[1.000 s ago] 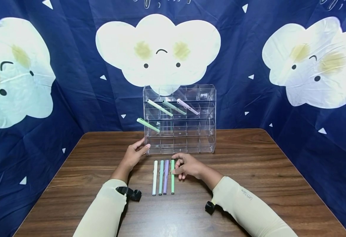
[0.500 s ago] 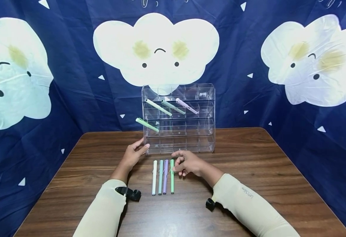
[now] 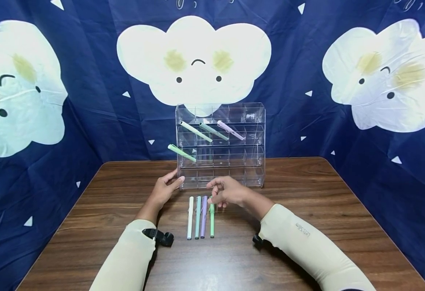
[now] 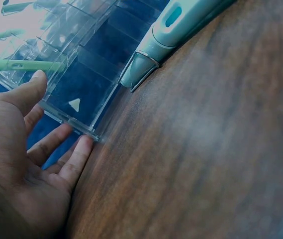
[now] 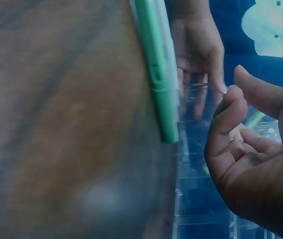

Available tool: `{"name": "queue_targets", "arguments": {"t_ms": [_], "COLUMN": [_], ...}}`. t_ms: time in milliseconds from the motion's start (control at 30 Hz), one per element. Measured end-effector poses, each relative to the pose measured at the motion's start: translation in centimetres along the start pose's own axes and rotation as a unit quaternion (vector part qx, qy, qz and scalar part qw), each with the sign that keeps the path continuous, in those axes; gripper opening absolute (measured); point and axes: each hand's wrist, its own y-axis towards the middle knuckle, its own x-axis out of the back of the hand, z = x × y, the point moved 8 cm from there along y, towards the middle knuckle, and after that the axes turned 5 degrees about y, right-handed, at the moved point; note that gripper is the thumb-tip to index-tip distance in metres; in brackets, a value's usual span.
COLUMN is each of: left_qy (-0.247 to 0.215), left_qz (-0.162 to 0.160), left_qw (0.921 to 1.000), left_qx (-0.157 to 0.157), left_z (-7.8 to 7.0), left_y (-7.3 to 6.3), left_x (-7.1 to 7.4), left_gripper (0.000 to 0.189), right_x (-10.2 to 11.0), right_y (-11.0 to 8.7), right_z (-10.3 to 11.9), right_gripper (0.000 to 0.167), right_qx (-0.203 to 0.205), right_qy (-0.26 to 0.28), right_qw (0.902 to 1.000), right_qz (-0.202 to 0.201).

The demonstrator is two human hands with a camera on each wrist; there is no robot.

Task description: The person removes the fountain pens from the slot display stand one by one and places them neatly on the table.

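My left hand (image 3: 163,190) touches the lower left corner of a clear tiered rack (image 3: 221,167); in the left wrist view its fingertips (image 4: 85,143) meet the rack's bottom edge, thumb raised. My right hand (image 3: 230,192), fingers loosely bent and holding nothing, hovers over the clip end of a bright green pen (image 3: 212,222). The right wrist view shows that green pen (image 5: 156,74) on the table, apart from the fingers. To its left lie a purple pen (image 3: 204,218), a blue-green pen (image 3: 197,218) and a white pen (image 3: 190,218), side by side.
Upper in the rack lean a pale green pen (image 3: 196,131), a grey-green pen (image 3: 214,131) and a lilac pen (image 3: 231,130). One tier lower, a light green pen (image 3: 182,153) sticks out leftward. A blue cloud-print curtain (image 3: 288,121) hangs behind the wooden table (image 3: 307,210).
My right hand has moved from beside the green pen's clip up and slightly toward the rack, leaving the pen on the table. My left hand stays at the rack's corner.
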Motion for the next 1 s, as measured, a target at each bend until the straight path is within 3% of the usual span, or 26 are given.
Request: {"name": "queue_targets", "arguments": {"t_ms": [267, 500, 700, 1000], "left_qy": [-0.003, -0.003, 0.002, -0.007], "left_qz": [-0.001, -0.002, 0.0, -0.003], "left_qw": [1.0, 1.0, 1.0, 1.0], "left_qx": [-0.002, -0.004, -0.001, 0.001], "left_z": [-0.1, 0.1, 0.3, 0.0], "left_y": [0.1, 0.3, 0.2, 0.1], "left_x": [0.1, 0.0, -0.1, 0.0], "left_gripper": [0.064, 0.063, 0.063, 0.062], "right_x": [0.1, -0.1, -0.4, -0.3], "right_y": [0.9, 1.6, 2.2, 3.5], "right_z": [3.6, 6.7, 9.1, 11.9], "right_gripper": [0.055, 0.047, 0.051, 0.036], "right_qx": [0.053, 0.128, 0.2, 0.261], "right_qy": [-0.051, -0.064, -0.105, -0.146], "right_qw": [0.9973, 0.9885, 0.9678, 0.9343], "right_qz": [-0.001, -0.049, -0.111, -0.194]}}
